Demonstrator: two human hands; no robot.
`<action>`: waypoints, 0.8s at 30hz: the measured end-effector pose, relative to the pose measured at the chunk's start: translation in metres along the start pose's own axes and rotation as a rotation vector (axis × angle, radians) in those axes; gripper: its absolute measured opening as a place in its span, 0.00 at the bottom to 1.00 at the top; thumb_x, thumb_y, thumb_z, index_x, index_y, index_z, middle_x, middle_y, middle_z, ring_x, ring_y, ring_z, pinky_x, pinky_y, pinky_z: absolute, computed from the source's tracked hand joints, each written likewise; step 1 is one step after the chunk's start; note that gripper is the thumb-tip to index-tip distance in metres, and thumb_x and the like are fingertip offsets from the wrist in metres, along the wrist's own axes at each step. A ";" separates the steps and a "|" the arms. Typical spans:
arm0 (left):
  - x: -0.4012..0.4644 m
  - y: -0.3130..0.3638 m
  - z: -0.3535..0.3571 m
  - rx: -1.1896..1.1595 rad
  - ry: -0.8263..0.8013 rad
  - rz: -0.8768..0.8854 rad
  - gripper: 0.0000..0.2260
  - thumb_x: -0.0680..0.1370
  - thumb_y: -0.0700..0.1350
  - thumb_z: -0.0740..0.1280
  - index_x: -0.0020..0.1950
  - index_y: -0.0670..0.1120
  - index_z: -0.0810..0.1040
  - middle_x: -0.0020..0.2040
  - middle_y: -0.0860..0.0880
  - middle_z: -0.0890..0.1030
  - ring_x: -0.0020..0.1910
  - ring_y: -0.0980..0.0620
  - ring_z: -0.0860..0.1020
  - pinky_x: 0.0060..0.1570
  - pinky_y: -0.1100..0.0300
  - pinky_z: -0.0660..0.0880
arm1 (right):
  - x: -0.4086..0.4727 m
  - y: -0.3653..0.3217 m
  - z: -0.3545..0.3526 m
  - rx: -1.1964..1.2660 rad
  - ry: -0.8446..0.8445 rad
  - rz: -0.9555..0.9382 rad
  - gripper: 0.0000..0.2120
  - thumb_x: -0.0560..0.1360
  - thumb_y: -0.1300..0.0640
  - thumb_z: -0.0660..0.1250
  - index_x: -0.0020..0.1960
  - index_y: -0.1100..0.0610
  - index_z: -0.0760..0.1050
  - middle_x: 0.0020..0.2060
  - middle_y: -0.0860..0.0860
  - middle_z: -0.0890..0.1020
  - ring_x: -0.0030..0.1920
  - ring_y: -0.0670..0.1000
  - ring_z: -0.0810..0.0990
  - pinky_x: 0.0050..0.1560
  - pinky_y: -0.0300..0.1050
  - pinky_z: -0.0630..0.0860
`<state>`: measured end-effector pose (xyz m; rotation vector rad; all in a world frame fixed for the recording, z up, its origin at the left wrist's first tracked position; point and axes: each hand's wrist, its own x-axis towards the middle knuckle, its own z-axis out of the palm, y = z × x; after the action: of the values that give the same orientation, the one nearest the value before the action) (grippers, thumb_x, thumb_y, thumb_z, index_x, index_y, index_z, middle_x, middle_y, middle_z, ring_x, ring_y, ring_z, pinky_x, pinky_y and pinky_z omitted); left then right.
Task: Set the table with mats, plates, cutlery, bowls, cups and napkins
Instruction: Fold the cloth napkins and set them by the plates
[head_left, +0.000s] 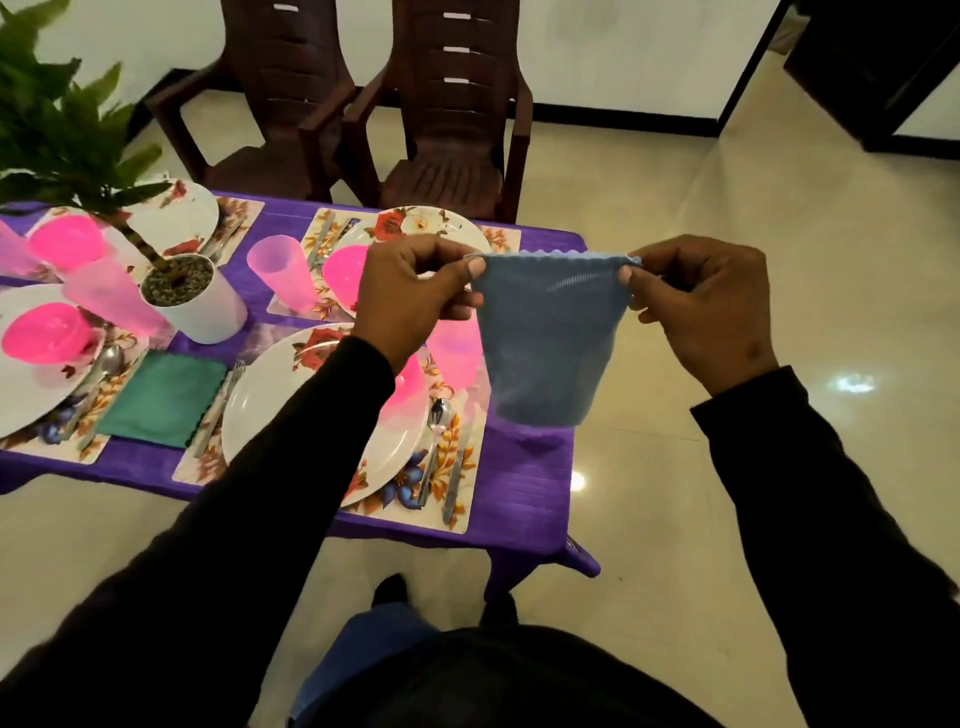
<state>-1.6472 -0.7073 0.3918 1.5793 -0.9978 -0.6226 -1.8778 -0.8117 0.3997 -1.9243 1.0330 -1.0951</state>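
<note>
The blue napkin (545, 338) with a zigzag edge hangs in the air, pinched at both top corners.

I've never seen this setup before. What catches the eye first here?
A blue napkin hangs in mid-air, pinched at its top corners by the left hand and right hand, over the right end of the purple table. Bright pink bowls sit on floral plates at left.
</note>
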 end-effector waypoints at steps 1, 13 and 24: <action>0.008 0.001 0.002 -0.040 0.001 0.000 0.04 0.78 0.41 0.72 0.51 0.41 0.83 0.41 0.46 0.85 0.37 0.47 0.85 0.38 0.54 0.83 | 0.005 0.001 0.000 -0.009 0.013 -0.003 0.03 0.73 0.59 0.74 0.46 0.56 0.84 0.36 0.48 0.84 0.34 0.48 0.83 0.35 0.51 0.83; -0.046 -0.044 -0.026 0.145 -0.214 0.008 0.04 0.73 0.39 0.76 0.47 0.44 0.86 0.41 0.51 0.86 0.39 0.54 0.84 0.41 0.62 0.81 | -0.063 0.028 0.005 -0.031 -0.172 -0.015 0.05 0.69 0.64 0.77 0.42 0.58 0.82 0.41 0.48 0.85 0.43 0.47 0.84 0.44 0.45 0.82; -0.158 -0.150 -0.020 0.389 -0.428 -0.239 0.14 0.72 0.43 0.78 0.42 0.63 0.82 0.44 0.63 0.85 0.47 0.61 0.82 0.52 0.56 0.81 | -0.175 0.101 0.055 -0.163 -0.650 0.397 0.07 0.67 0.58 0.71 0.34 0.51 0.73 0.33 0.48 0.81 0.37 0.52 0.80 0.43 0.57 0.80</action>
<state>-1.6697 -0.5566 0.2342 1.9737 -1.3145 -1.0076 -1.9164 -0.6945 0.2308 -1.8875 1.0701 -0.1411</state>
